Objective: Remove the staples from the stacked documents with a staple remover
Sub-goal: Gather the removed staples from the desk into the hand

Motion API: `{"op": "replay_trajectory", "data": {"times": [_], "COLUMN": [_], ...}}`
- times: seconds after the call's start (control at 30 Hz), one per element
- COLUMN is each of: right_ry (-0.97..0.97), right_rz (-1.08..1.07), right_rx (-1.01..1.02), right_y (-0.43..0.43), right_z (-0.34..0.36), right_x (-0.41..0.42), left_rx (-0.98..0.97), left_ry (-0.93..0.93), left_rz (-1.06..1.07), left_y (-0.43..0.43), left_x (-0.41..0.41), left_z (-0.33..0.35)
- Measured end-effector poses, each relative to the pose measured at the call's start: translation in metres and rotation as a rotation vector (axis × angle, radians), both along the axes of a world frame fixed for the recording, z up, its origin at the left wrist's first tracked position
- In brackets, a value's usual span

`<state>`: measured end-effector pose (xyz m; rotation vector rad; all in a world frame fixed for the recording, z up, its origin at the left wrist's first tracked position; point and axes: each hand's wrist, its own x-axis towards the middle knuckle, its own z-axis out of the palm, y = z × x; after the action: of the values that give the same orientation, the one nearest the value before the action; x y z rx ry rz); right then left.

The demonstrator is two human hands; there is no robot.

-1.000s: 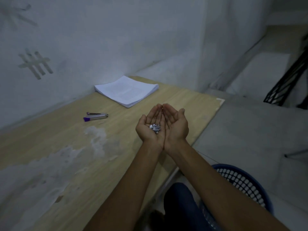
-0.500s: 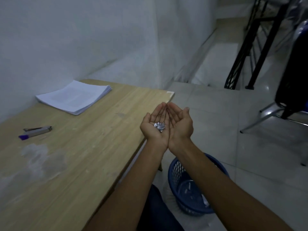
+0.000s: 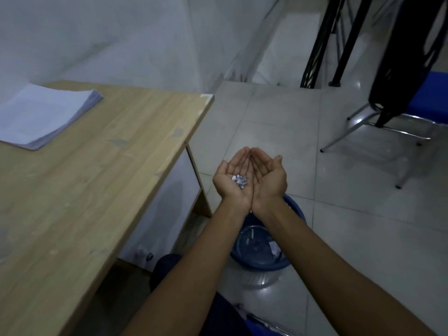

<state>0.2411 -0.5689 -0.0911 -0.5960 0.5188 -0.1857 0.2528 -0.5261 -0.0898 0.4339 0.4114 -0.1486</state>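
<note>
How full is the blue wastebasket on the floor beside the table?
Nearly empty. The blue wastebasket shows its bare bottom, with only a few pale scraps lying at one side.

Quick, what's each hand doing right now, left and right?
Left hand: open, cupped palm up, staples lying in its palm.
Right hand: open, cupped palm up against the left one.

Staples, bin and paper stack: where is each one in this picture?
Staples [image 3: 240, 180], head view, middle of the little pile.
Bin [image 3: 260, 266], head view, its near rim.
Paper stack [image 3: 43, 115], head view, middle of the top sheet.
</note>
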Motion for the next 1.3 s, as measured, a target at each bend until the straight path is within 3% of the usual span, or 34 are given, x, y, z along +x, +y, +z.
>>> {"op": "replay_trajectory", "data": {"times": [0.77, 1.3], "right_ry": [0.340, 0.552], "right_rz": [0.005, -0.009], "right_rx": [0.049, 0.029], "right_y": [-0.042, -0.058], "right_z": [-0.137, -0.189], "right_x": [-0.009, -0.004], "left_rx": [0.208, 0.286], "left_ry": [0.304, 0.546], "left_rz": [-0.202, -0.235], "left_y": [-0.043, -0.054], "left_x": [-0.003, -0.005], "left_z": [-0.139, -0.187]}}
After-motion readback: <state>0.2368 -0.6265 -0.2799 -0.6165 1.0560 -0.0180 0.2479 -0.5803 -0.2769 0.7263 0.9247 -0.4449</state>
